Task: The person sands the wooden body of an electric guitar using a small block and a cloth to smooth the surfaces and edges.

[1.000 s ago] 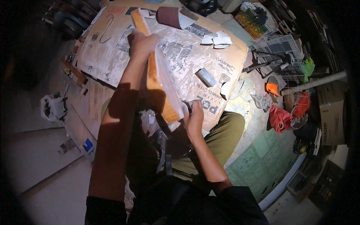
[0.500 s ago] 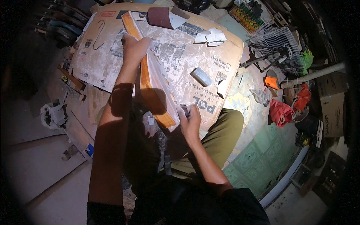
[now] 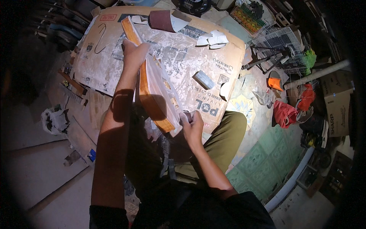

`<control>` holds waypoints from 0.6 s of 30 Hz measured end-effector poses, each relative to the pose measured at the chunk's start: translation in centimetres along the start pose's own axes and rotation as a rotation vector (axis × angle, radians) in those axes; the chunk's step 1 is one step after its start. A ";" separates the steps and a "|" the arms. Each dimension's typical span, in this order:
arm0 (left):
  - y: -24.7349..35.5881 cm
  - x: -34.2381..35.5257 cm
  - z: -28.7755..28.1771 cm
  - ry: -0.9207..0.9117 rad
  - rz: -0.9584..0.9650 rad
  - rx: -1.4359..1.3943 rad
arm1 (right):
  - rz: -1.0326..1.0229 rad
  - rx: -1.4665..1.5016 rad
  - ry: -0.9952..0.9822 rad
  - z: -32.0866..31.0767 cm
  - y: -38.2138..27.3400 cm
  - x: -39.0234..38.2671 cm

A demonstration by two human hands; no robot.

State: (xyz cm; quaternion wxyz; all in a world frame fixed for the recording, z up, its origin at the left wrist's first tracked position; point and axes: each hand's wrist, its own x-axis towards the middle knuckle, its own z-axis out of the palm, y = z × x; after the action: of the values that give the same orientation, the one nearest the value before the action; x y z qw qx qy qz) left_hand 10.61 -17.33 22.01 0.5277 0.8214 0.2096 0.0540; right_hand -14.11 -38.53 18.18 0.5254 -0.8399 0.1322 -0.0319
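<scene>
My left hand (image 3: 134, 52) is closed round the upper part of a long wooden piece (image 3: 148, 91), which has orange-brown sides and a whitish face with mottled patches along it. My right hand (image 3: 191, 126) is closed on a small dark object (image 3: 186, 114) beside the piece's lower right edge; I cannot make out what it is. The piece is held slantwise above a dusty cardboard sheet (image 3: 97, 66). A grey block (image 3: 204, 80), torn white pieces (image 3: 213, 40) and a curled maroon sheet (image 3: 160, 20) lie on the cardboard.
A wire cage (image 3: 280, 47), orange object (image 3: 274, 82), red bags (image 3: 285, 114), pale pole (image 3: 318, 74) and cardboard box (image 3: 337, 105) crowd the right. A white plastic bag (image 3: 54, 120) and wooden offcuts (image 3: 74, 84) lie at left. My legs (image 3: 228, 133) are under my arms.
The view has shifted slightly. The piece's lower end and my right hand with the dark object have moved a little toward me; both grips look the same.
</scene>
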 end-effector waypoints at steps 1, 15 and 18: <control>0.4 -0.4 0.2 -0.008 -0.006 -0.003 | -0.038 -0.097 0.028 0.0 -0.3 0.1; -0.3 -0.2 -0.4 -0.009 -0.006 -0.024 | 0.044 -0.030 0.007 0.2 -0.3 -0.6; 0.2 -0.5 -0.3 -0.014 -0.064 0.014 | -0.099 -0.044 0.062 0.8 -1.2 0.5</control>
State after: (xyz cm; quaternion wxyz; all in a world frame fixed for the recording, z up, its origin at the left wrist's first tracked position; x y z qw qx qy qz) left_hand 10.09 -17.30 22.37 0.5250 0.8182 0.2324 0.0298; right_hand -13.30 -37.47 18.84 0.5001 -0.8555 0.1075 -0.0809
